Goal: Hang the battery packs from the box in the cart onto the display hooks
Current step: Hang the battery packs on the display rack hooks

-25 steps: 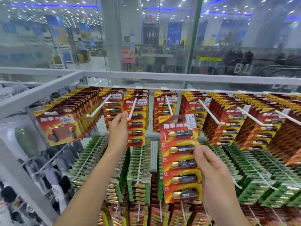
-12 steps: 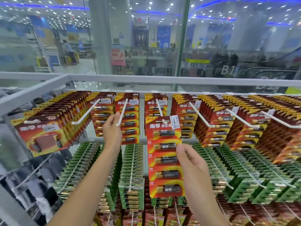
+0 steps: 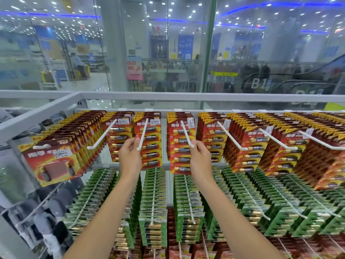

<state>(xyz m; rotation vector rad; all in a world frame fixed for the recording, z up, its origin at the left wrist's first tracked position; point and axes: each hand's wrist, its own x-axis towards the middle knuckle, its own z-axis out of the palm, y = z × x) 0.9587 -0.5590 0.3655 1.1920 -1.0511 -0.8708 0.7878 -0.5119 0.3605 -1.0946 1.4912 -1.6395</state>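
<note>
Red pack (image 3: 177, 157): upright on hook (image 3: 185, 134); my right fingers (image 3: 195, 146) pinch its edge.
Left fingers (image 3: 136, 142): left of hook, clamped on next pack (image 3: 152, 146).

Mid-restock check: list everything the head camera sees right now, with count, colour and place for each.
Red battery packs: many, red and yellow, stacked along the top row of hooks.
Block-battery pack: one in front, red card, on the far-left top hook.
Green battery packs: many, green, in the row below the red ones.
White hooks: several, white, sticking out of the top row, with more in the rows below.
Rack frame: one, pale grey, along the top and left of the display.
Glass wall: clear, behind the rack, with the store floor beyond it.
Left hand: one, at the tip of a left-of-centre hook.
Right hand: one, at the centre hook's tip, against the front pack's right edge.
</note>
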